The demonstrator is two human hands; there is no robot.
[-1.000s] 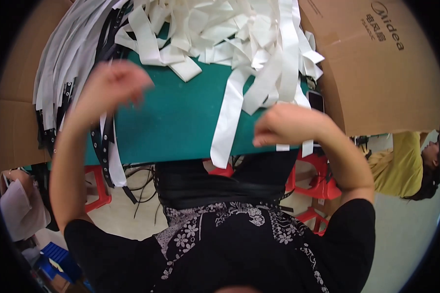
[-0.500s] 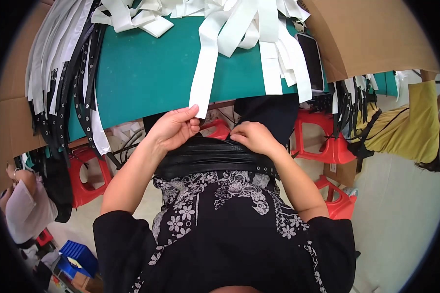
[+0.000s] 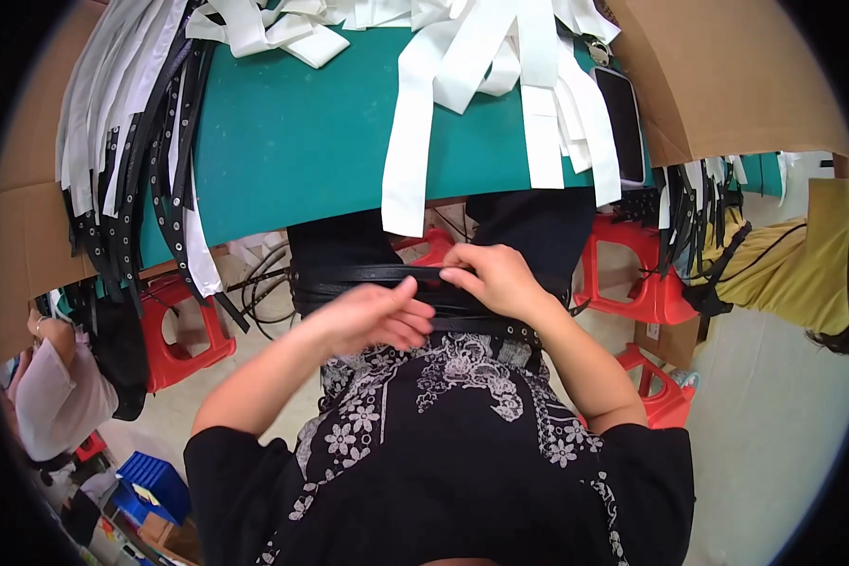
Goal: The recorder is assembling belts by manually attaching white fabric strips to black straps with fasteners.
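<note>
Across my lap lies a bundle of black belts [image 3: 349,274], some with metal eyelets at the right end. My right hand [image 3: 496,279] is closed, thumb and finger pinching the edge of one black belt. Just left of it, my left hand [image 3: 377,317] hovers over the bundle with its fingers apart and nothing in them, slightly smeared by motion. Ahead of both hands, a white strip [image 3: 408,151] hangs over the table's near edge, its end free. More white strips [image 3: 541,132] lie tangled beside and behind it.
The green table [image 3: 292,141] has belts with white strips [image 3: 127,123] draped at left. A phone [image 3: 619,123] lies at right by a cardboard sheet [image 3: 726,75]. Red stools [image 3: 632,274] stand beneath. Other people sit at left [image 3: 61,406] and right [image 3: 783,259].
My left hand has let go of the white strip and moved down toward my lap, over the belts. My right hand stays at the belts.
</note>
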